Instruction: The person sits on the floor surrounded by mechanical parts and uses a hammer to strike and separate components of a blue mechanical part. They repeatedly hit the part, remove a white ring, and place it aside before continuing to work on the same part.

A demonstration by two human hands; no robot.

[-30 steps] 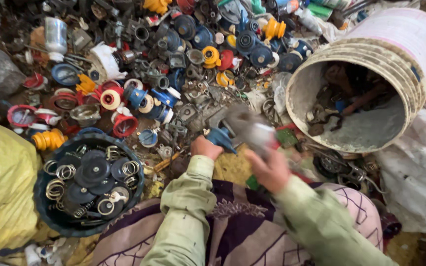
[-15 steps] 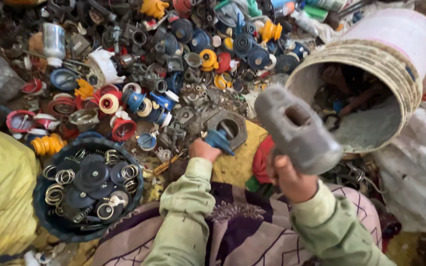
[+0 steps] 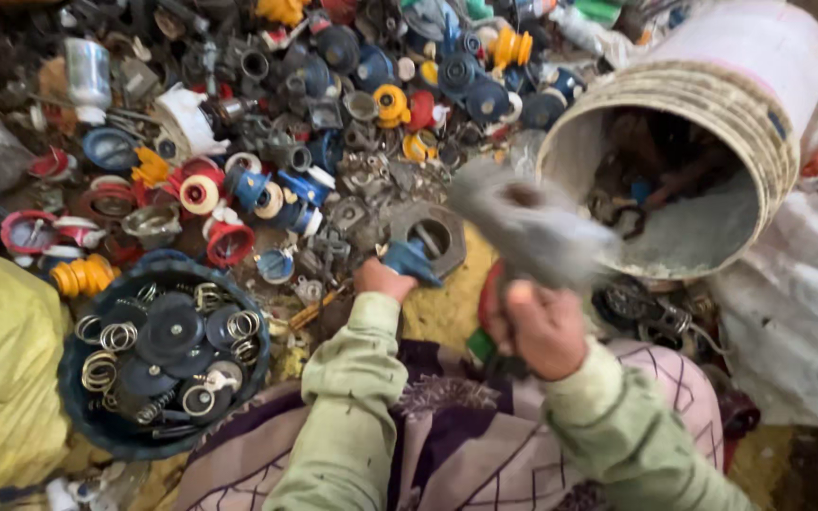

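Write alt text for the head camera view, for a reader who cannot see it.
A person's right hand swings a grey hammer, blurred by motion, while the left hand steadies a blue part against a round metal piece on the ground. Around them lie a heap of colourful scrap parts, a dark basin of springs and discs, and a tipped white bucket.

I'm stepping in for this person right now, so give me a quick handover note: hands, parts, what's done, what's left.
Left hand: pinning a blue-and-grey metal fitting on the ground.
Right hand: gripping a hammer, head raised and blurred above the fitting.
Nearby: dark basin of springs and black discs at left; tipped white bucket of scrap at right; big pile of mixed parts ahead.
Done: some parts sorted into basin and bucket.
Left: fitting looks unbroken; pile remains.
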